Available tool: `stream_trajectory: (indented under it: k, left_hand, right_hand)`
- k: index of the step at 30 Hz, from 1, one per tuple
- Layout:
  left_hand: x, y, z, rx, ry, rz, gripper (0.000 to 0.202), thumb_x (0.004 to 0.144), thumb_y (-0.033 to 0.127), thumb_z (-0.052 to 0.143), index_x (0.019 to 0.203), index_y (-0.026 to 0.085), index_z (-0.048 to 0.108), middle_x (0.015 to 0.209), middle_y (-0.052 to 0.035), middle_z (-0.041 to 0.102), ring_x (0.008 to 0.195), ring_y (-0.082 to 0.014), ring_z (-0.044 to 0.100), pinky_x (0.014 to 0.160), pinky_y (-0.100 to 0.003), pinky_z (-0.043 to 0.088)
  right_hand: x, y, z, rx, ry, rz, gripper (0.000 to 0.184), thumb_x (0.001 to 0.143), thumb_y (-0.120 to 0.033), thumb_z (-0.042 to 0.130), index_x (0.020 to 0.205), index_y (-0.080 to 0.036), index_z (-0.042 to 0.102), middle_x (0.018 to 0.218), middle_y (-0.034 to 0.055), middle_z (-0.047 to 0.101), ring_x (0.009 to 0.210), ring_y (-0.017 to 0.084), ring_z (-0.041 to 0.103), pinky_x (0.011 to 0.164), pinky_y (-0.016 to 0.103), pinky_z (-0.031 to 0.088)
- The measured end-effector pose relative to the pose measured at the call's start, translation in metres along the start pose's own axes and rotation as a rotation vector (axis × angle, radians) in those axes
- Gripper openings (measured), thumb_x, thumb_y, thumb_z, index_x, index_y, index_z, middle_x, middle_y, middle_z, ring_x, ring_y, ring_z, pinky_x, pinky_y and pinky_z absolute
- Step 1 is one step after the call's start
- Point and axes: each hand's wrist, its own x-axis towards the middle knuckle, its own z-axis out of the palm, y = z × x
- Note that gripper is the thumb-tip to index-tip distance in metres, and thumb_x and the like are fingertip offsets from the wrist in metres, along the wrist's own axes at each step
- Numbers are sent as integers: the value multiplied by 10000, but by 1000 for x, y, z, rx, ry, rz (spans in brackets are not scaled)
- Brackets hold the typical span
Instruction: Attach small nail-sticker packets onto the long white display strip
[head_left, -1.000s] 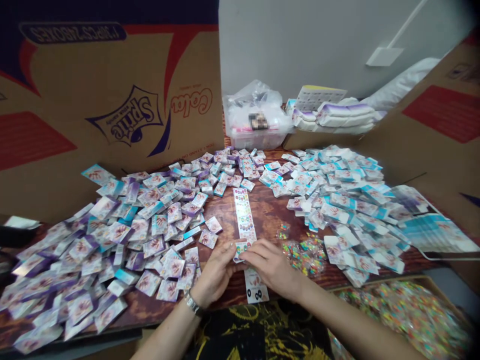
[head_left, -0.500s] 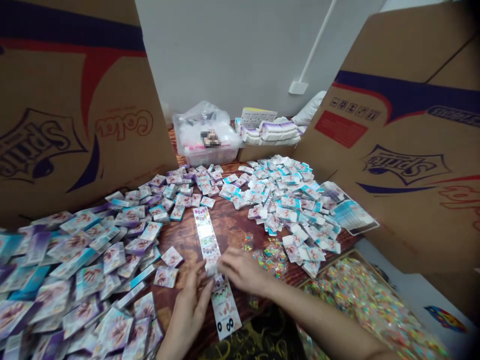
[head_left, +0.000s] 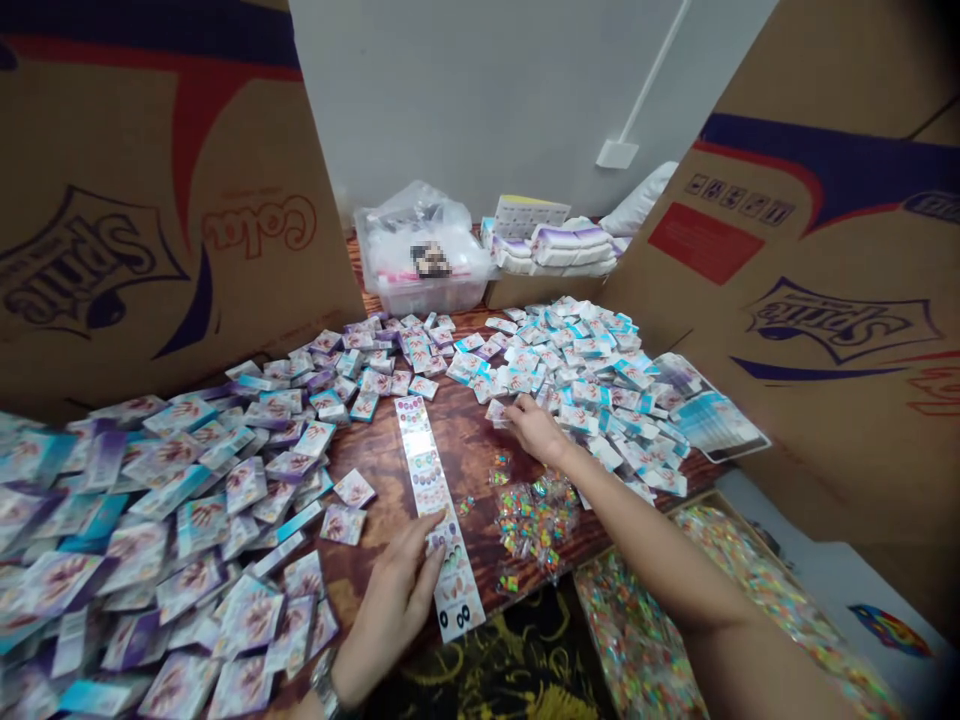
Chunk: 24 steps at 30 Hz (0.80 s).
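Observation:
A long printed paper strip (head_left: 425, 478) with rows of small coloured oval designs lies flat on the table, reaching to the front edge. My left hand (head_left: 401, 585) rests at its near part, fingers stretched out and fingertips touching the paper. Farther right, my right hand (head_left: 538, 432) is at the left edge of a pile of small white and blue boxes (head_left: 592, 350). Its fingers pinch one small box (head_left: 497, 413), partly covered by the fingertips. Below that arm sits a heap of tiny clear packets (head_left: 534, 520) with colourful contents.
More small purple and blue boxes (head_left: 202, 520) spread over the left side. Large cardboard cartons (head_left: 150, 170) wall in both sides. At the back stand a clear plastic tub (head_left: 431, 293) and a carton of bundled packs (head_left: 574, 245). A tray of colourful packets (head_left: 637, 620) is at lower right.
My right hand has left the paper strip and moved away and right to the box pile, taking hold of a small box. My left hand stays at the strip. The view has shifted slightly.

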Motion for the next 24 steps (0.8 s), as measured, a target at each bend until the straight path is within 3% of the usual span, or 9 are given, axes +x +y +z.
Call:
stream_trajectory:
  k: [4, 7, 9, 12, 16, 19, 21, 24]
  left_hand:
    - [22, 11, 1, 285, 64, 160, 629, 883, 244, 469, 1429, 145, 173, 1445, -180, 311, 1353, -305, 254, 1053, -500, 330]
    - [29, 7, 5, 327, 34, 202, 651, 900, 244, 436, 1442, 125, 96, 1346, -203, 424, 1274, -303, 381, 988, -474, 402]
    - [25, -2, 4, 295, 40, 152, 598, 913, 272, 414, 1431, 130, 152, 1220, -184, 525, 1154, -277, 498, 931, -444, 449]
    - [15, -16, -6, 239, 83, -4, 520, 912, 353, 414, 1376, 145, 303, 1205, -172, 538, 1138, -276, 511, 945, -450, 434]
    - [5, -24, -25, 66, 83, -218, 469, 922, 386, 368, 1348, 190, 365, 1300, -132, 503, 1208, -253, 472, 1017, -441, 371]
    - [2, -21, -33, -96, 100, -312, 464, 919, 409, 361, 1336, 209, 398, 1340, -99, 483, 1243, -244, 439, 1043, -421, 344]
    - [0, -19, -33, -244, 87, -391, 493, 911, 434, 364, 1350, 209, 379, 1246, -88, 558, 1145, -235, 527, 959, -391, 436]
    - [-3, -17, -28, -476, 21, -461, 589, 887, 445, 419, 1394, 180, 277, 930, -44, 650, 820, -182, 636, 742, -333, 537]
  right_hand:
    - [-20, -42, -17, 250, -94, -372, 188, 908, -292, 484, 984, -187, 621, 972, 56, 554, 902, 157, 525, 804, 265, 415]
    - [-28, -62, -21, 499, -185, -591, 167, 898, -297, 512, 949, -180, 619, 936, 42, 558, 849, 133, 538, 763, 248, 425]
    - [-28, -60, -18, 562, -159, -510, 166, 906, -284, 495, 942, -173, 613, 970, 47, 565, 871, 131, 538, 774, 252, 421]
    - [-23, -45, -6, 526, -178, -343, 174, 917, -242, 459, 929, -160, 612, 934, 46, 600, 860, 142, 545, 770, 270, 417]
    - [-14, -35, 17, 471, -359, -378, 105, 859, -207, 544, 850, -167, 641, 798, 0, 639, 719, 126, 569, 661, 232, 414]
    - [-8, -41, 33, 424, -420, -362, 126, 824, -220, 596, 935, -169, 630, 763, -11, 643, 643, 110, 564, 570, 197, 390]
    - [-6, -45, 42, 374, -437, -341, 211, 789, -233, 641, 985, -160, 611, 744, -7, 643, 617, 114, 561, 538, 192, 375]
    - [-6, -48, 53, 279, -429, -325, 176, 781, -230, 639, 926, -133, 616, 747, 35, 645, 639, 147, 569, 549, 218, 371]
